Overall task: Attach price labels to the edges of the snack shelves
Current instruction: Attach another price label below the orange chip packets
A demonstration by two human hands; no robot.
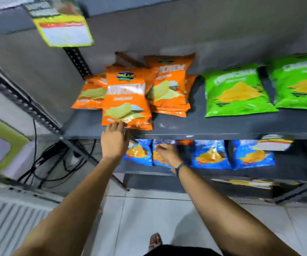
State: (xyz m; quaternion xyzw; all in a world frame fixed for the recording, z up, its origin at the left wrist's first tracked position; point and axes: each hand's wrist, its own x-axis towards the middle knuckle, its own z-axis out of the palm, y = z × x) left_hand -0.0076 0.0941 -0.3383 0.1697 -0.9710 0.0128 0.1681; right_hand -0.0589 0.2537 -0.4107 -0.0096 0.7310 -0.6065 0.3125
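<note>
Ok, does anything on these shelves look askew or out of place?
Yes. The orange crisp bags on the middle grey metal shelf lie in a jumbled, overlapping pile, and the front bag reaches the shelf edge by the left hand. The green bags beside them sit neatly.

Chip bags (128,100) lie on the upper shelf (213,126), more bags (211,154) on the shelf below.
</note>
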